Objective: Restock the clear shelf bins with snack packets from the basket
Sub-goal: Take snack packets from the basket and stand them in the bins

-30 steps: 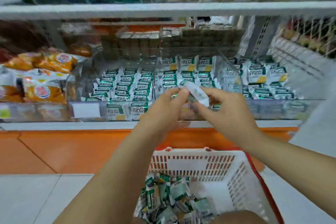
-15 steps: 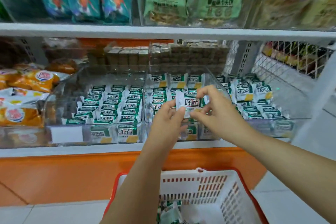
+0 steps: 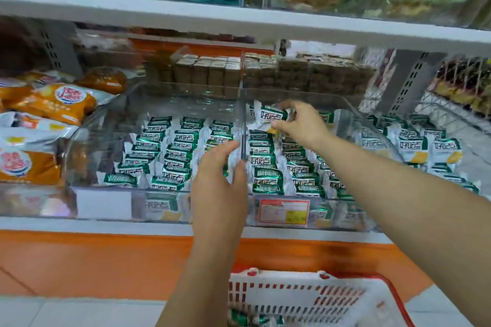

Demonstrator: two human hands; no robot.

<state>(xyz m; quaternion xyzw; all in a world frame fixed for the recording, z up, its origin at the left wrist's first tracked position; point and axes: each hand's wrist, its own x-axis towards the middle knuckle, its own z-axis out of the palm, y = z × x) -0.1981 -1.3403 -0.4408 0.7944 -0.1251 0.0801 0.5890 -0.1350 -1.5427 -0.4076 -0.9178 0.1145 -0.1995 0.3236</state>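
Note:
My right hand [image 3: 301, 125] reaches over the back of the middle clear bin [image 3: 353, 111] and pinches a white-and-green snack packet [image 3: 269, 115], held upright above the rows. My left hand [image 3: 220, 170] hovers with its fingers apart at the divider between the left clear bin [image 3: 106, 117] and the middle one, holding nothing. Both bins hold neat rows of the same green-and-white packets [image 3: 172, 151]. The white basket with a red rim [image 3: 292, 297] sits below, with a few packets visible at its bottom edge.
Orange snack bags [image 3: 50, 103] lie in the bin to the left. Brown wrapped blocks [image 3: 212, 74] are stacked behind the bins. A third bin of packets [image 3: 425, 146] stands to the right. A white shelf board [image 3: 239, 24] runs close overhead. A price tag [image 3: 284, 211] fronts the middle bin.
My right hand carried the packet forward and up into the back of the middle bin. My left hand let go of it and stayed near the divider. The view tilted upward.

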